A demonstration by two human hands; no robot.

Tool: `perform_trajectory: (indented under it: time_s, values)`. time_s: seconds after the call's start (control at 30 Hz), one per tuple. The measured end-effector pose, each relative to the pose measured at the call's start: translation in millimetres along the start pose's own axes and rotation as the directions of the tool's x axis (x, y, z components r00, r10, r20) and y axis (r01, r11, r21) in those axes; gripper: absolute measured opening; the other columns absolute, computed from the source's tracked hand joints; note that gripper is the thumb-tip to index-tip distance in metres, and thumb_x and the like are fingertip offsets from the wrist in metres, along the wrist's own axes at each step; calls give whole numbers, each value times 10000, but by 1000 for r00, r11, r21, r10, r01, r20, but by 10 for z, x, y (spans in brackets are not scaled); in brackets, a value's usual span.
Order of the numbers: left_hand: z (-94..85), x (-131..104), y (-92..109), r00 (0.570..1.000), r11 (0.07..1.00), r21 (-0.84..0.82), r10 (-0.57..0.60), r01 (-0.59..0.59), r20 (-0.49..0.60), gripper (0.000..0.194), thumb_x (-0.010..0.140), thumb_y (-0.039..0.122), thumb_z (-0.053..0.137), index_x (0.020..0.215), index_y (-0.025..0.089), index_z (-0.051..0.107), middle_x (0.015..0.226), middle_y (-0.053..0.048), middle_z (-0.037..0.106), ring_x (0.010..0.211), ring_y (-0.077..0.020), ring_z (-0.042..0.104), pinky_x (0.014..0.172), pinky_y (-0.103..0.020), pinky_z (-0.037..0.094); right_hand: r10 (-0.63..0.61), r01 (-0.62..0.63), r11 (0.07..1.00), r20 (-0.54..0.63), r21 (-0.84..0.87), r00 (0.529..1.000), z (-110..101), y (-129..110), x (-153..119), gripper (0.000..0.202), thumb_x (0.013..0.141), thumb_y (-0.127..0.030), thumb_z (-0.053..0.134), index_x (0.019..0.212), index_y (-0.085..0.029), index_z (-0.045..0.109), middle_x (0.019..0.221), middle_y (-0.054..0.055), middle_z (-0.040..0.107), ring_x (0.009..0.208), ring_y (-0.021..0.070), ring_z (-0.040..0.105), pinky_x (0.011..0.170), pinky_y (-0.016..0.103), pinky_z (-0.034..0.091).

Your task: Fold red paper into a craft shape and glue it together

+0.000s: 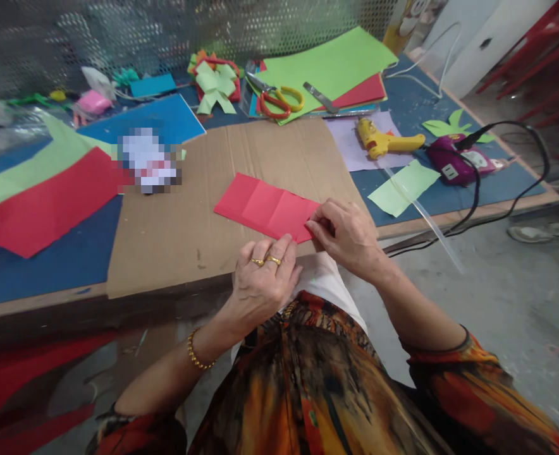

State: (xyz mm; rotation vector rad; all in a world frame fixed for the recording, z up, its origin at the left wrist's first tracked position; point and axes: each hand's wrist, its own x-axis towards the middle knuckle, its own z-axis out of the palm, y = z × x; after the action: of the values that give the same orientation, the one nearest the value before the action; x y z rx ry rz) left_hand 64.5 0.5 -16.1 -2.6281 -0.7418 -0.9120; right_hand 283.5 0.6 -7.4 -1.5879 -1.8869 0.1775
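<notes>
A creased strip of red paper (270,205) lies on a brown cardboard sheet (165,246) close to the table's front edge. My right hand (348,234) pinches the strip's right end between thumb and fingers. My left hand (265,278), with two gold rings, is at the strip's lower edge, its fingers bent close together and the fingertips touching the paper. What lies under those fingertips is hidden. Fold lines cross the strip.
Behind the cardboard lie scissors (279,104), green sheets (327,69) and a paper flower (215,85). A yellow glue gun (388,140), a purple power socket (464,158) and black cables are at the right. A larger red paper (47,202) lies left.
</notes>
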Motion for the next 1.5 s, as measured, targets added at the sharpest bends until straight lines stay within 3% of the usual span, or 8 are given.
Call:
perform_trajectory:
  time_s: [0.8,0.87,0.93,1.0,1.07,1.23,1.37,1.5]
  values:
    - [14,32,61,999,998,63,-16,14,32,337,1016,262,668,1281,81,772,1175,-159,820,977,-287,652,904,-441,421,10,-10,998,4,-64,1000,35,1,7,178,955,-256,564,792,-236,496,743,20,575,683,175,468,729,359,344]
    - [19,31,63,999,998,66,-19,18,27,338,1016,260,668,1284,81,769,1174,-154,819,982,-285,643,910,-440,415,-4,-2,994,-60,-108,998,8,18,-33,181,947,-228,567,784,-242,488,742,24,581,682,178,477,718,360,353]
    - [29,23,62,1000,998,66,-25,25,8,328,1009,249,678,1279,88,769,1178,-147,816,1010,-283,636,928,-438,407,-64,31,986,-201,-165,978,-50,29,-119,166,968,-206,568,812,-240,524,770,38,603,703,190,498,712,365,366]
    - [39,10,58,999,997,65,-33,33,-2,315,1011,253,678,1274,106,771,1189,-135,813,1049,-279,633,952,-433,400,-186,88,960,-370,-266,910,-108,6,-240,107,1001,-190,577,901,-224,596,822,57,638,757,208,535,733,376,384]
    - [47,-6,51,999,997,69,-38,38,7,315,1020,260,668,1284,120,767,1199,-124,813,1081,-276,631,970,-430,394,-335,163,907,-429,-388,839,-127,-61,-364,49,1009,-184,615,1032,-206,653,909,77,692,841,227,578,770,390,404]
    - [68,-34,50,999,998,59,-39,38,20,313,1006,258,669,1253,100,779,1210,-144,809,1090,-287,626,959,-444,390,-458,366,828,-136,-425,879,39,-228,-519,311,1080,-339,591,1315,-153,676,1235,133,758,1187,262,623,1026,426,461]
    - [65,-20,70,1000,995,97,-25,25,-9,331,1017,260,663,1275,84,775,1190,-148,816,1077,-288,637,958,-443,392,-448,355,838,-154,-414,880,103,-154,-544,376,1083,-339,596,1342,-77,667,1220,172,760,1193,266,628,1044,409,483]
    - [43,-4,74,1000,993,117,-4,5,-8,345,1026,274,683,1301,80,764,1196,-128,830,1086,-280,654,952,-433,399,-444,340,837,-170,-428,880,71,-36,-572,402,1076,-361,612,1376,-97,653,1234,173,758,1207,280,636,1064,431,495]
